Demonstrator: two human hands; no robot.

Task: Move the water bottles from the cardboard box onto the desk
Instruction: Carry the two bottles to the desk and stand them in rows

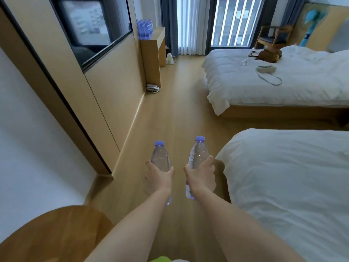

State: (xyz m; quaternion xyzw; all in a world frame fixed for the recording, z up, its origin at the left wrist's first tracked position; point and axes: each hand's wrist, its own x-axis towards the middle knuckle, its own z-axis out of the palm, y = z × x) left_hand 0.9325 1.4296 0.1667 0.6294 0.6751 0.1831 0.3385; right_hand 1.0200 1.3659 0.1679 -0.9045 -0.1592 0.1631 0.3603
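The left hand (160,175) grips a clear plastic water bottle (160,159) around its middle, hiding the lower body; its purple cap points forward. The right hand (201,175) grips a second water bottle (198,154) likewise, base poking out below the wrist. Both hang over the wooden floor (170,114). Far off, blurred purple-capped bottles (145,29) crowd the wooden desk (156,44) at its far end.

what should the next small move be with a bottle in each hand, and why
Probably keep walking down the wooden floor toward the desk by the window. The left hand and right hand each grip a water bottle, and a cluster of bottles already stands on that far-off desk, so nothing can be set down yet.
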